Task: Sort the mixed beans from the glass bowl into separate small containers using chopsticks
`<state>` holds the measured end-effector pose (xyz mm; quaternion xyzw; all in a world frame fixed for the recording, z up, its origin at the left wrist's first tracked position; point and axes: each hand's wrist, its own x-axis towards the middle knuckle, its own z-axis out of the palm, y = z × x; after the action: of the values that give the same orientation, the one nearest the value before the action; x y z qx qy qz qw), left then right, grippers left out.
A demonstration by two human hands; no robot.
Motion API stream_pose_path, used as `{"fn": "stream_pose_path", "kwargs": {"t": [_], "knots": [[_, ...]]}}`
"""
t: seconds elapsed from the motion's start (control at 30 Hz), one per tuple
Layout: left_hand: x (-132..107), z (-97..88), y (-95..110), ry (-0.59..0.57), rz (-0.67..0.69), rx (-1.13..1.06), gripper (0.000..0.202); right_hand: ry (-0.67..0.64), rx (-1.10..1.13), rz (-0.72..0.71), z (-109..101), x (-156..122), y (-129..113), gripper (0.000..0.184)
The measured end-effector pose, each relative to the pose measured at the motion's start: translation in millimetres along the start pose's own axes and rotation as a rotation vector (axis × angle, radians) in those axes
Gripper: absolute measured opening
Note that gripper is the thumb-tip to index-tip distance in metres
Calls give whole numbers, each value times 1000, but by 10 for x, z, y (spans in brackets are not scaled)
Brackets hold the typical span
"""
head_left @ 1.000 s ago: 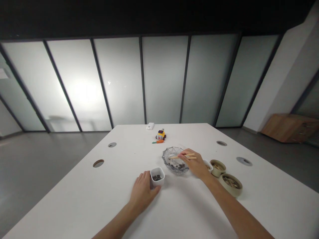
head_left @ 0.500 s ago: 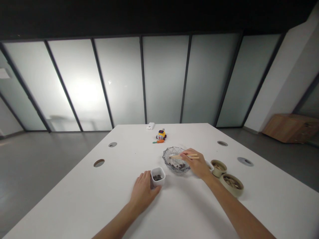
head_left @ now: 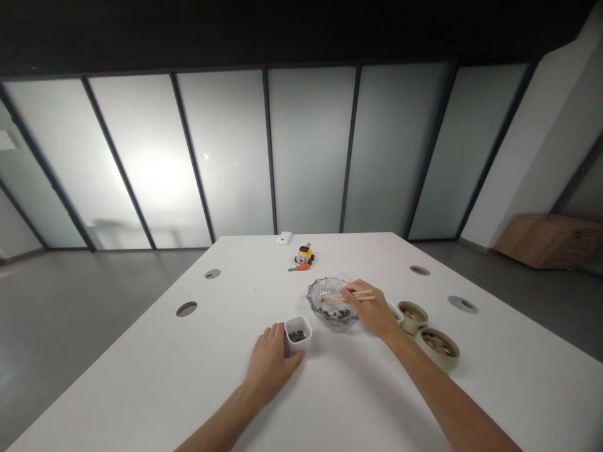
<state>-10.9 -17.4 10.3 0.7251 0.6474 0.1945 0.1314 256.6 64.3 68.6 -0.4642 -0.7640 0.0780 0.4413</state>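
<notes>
My left hand [head_left: 272, 360] curves around the left and near side of a small square white cup [head_left: 307, 344], which stands on the table with small dark pieces [head_left: 297, 336] inside. In my right hand [head_left: 370, 309] is a pair of wooden chopsticks [head_left: 346, 296], their tips pointing left over a clear glass bowl [head_left: 315, 307]. More dark pieces [head_left: 343, 313] lie along the near part of that bowl. Whether the tips pinch anything is too small to tell. A second white cup [head_left: 396, 311] is partly hidden behind my right hand.
Two beige round pots [head_left: 413, 318], [head_left: 438, 351] with brownish pieces in them stand right of my right forearm. Farther back on the white table [head_left: 211, 389] are a toy carrot [head_left: 299, 267], a yellow toy car [head_left: 304, 254] and a white box-like device [head_left: 284, 238].
The chopstick tips have dipped very slightly inside the glass bowl. My left hand stays at the white cup; otherwise only a slight camera shift shows.
</notes>
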Motion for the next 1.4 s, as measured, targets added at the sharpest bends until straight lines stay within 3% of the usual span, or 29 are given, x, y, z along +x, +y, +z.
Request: {"fn": "stream_pose_path", "kwargs": {"t": [0.2, 0.37, 0.47, 0.57, 0.77, 0.87, 1.03, 1.4], "knots": [[2, -5, 4, 7, 10, 1, 30, 28, 93, 30, -23, 8, -33, 48], [1, -8, 16, 8, 11, 1, 30, 74, 588, 295, -137, 94, -147, 50], [7, 2, 12, 12, 11, 10, 30, -25, 747, 369, -191, 107, -302, 52], [15, 15, 1, 12, 6, 8, 31, -167, 691, 356, -227, 88, -445, 53], [12, 20, -8, 13, 9, 3, 29, -48, 194, 97, -299, 84, -440, 44], [8, 15, -4, 13, 7, 9, 27, -102, 22, -5, -267, 88, -357, 43], [2, -6, 17, 13, 4, 17, 28, -176, 13, 6, -175, 81, -281, 42], [-2, -13, 17, 7, 9, 17, 26, -174, 24, 34, -166, 56, -211, 41]]}}
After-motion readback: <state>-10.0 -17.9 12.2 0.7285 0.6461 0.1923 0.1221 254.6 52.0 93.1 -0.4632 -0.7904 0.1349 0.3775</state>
